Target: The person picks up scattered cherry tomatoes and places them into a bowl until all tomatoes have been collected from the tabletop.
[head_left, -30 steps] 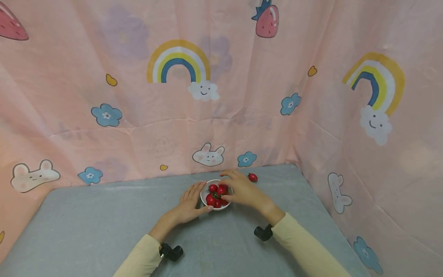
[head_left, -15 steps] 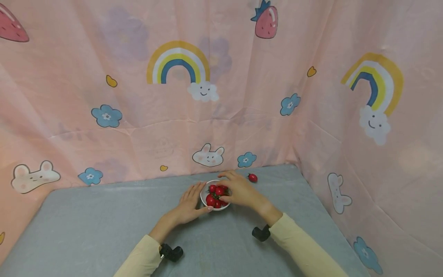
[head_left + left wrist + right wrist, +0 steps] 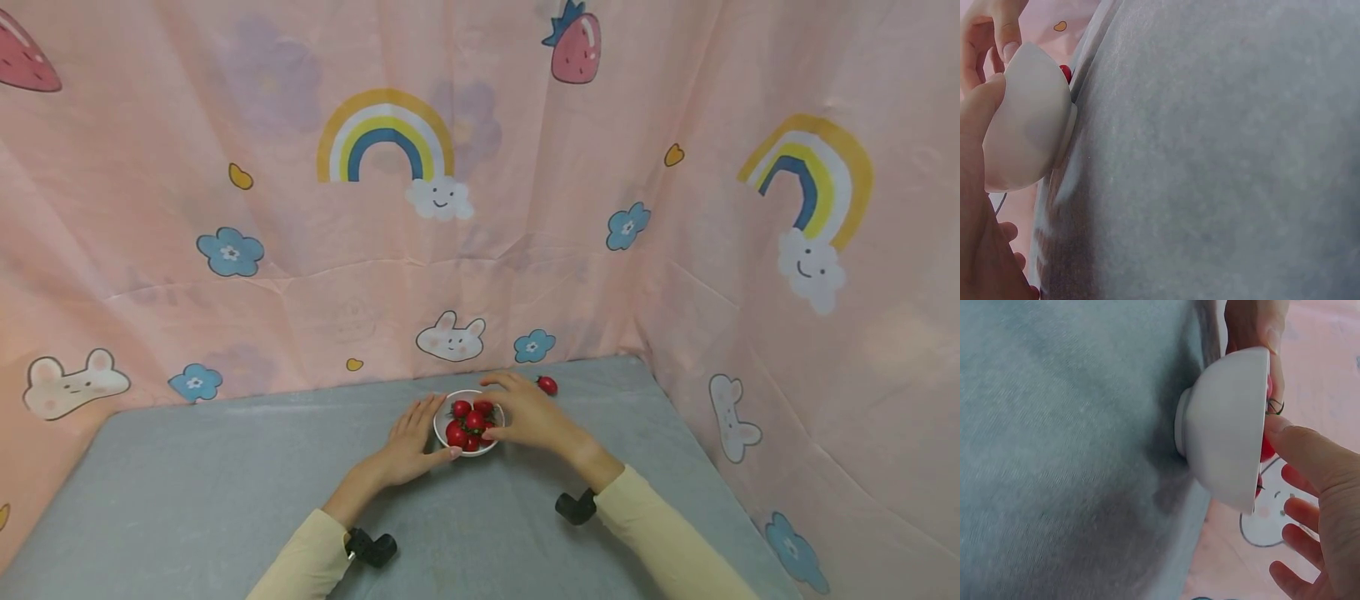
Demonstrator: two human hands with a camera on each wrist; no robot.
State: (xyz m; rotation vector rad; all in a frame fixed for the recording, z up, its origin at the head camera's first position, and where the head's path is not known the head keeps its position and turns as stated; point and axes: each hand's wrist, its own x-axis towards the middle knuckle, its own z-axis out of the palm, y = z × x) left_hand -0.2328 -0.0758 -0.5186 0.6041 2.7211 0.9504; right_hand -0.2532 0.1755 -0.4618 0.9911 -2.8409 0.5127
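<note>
A white bowl (image 3: 442, 435) filled with several small red tomatoes (image 3: 456, 433), some with green stems, stands on the grey-covered table. My left hand (image 3: 408, 442) lies along the bowl's left side, its fingers fairly straight, and its thumb (image 3: 985, 103) touches the near rim. From the right, my right hand (image 3: 528, 412) reaches over the bowl with fingers spread and loosely bent. In the right wrist view its thumb (image 3: 1300, 447) lies at the rim by the tomatoes, while the other fingers stand apart; nothing is visibly pinched. One loose tomato (image 3: 547, 385) lies behind the right hand.
Pink fabric (image 3: 525, 275) printed with rainbows and flowers hangs behind the table (image 3: 225, 500) and along its right side. Dark camera mounts (image 3: 371, 547) sit at both wrists, over cream sleeves (image 3: 660, 533).
My right hand first shifted slightly left over the bowl, then back right, its thumb and index finger uncovering more of the tomatoes. A tomato near the middle has shifted. My left hand stayed put.
</note>
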